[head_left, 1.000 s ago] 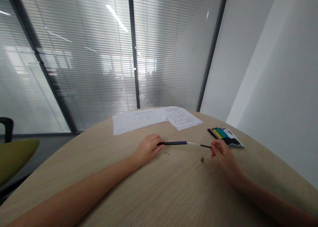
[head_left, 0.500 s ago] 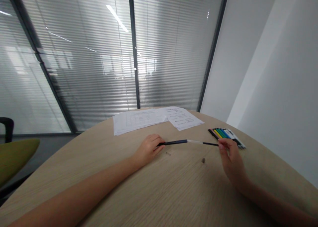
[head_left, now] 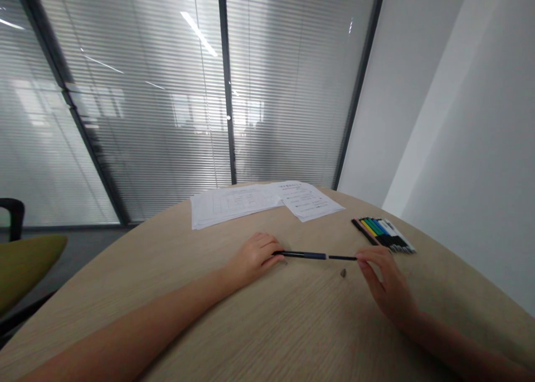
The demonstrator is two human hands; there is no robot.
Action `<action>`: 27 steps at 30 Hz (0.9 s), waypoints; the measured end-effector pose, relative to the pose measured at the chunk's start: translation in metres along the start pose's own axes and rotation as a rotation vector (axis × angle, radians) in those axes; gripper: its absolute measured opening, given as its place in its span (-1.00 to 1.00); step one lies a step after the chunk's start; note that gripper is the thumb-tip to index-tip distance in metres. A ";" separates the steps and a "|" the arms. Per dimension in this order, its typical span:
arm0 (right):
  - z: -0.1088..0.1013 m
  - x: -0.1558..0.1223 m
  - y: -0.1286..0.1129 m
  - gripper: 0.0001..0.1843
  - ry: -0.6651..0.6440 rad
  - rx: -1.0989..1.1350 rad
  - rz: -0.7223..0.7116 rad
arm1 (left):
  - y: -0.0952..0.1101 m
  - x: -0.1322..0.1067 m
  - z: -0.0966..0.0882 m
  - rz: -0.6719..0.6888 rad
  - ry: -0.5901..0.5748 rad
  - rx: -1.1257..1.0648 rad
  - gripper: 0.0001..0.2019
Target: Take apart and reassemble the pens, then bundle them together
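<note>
pen: a slim black-and-blue pen (head_left: 305, 255) is lying crosswise on the pale wooden tabletop (head_left: 292, 320), its long axis running left to right in front of the person
left hand: the left hand (head_left: 256, 257) is curling over the pen's thicker end, hiding its tip
right hand: the right hand (head_left: 387, 277) is pinching the thin black end from the far right
hands: they are staying well apart, with the pen bridging the gap and both grips looking closed
hard to make out: a pale stretch along the barrel is appearing, but whether it is a join I cannot tell
nearby: a pack of coloured markers (head_left: 382, 235) is lying just beyond the right hand, and sheets of printed paper (head_left: 259, 204) are lying farther off
</note>
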State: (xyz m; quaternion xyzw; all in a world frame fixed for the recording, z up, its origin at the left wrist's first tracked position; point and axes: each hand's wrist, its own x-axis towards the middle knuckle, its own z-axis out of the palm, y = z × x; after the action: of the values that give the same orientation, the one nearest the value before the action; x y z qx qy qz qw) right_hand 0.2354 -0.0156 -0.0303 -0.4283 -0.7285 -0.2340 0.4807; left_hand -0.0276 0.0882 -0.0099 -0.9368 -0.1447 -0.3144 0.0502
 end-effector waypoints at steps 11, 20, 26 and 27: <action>-0.008 -0.005 -0.022 -0.71 -0.101 0.182 -0.202 | 0.032 0.002 0.001 -0.032 -0.035 -0.181 -0.82; -0.006 0.001 -0.026 -0.88 -0.034 0.106 0.036 | 0.029 0.002 0.002 -0.048 0.038 -0.169 -0.80; -0.007 0.001 -0.025 -0.94 -0.053 0.029 0.047 | 0.030 0.004 0.000 -0.082 0.053 -0.186 -0.81; -0.007 0.002 -0.025 -0.94 -0.062 0.012 0.064 | 0.030 0.004 -0.001 -0.089 0.056 -0.189 -0.81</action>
State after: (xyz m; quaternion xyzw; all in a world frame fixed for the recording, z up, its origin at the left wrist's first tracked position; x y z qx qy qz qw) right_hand 0.2172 -0.0335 -0.0235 -0.4556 -0.7303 -0.2010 0.4677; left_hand -0.0157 0.0610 -0.0070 -0.9209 -0.1543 -0.3545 -0.0484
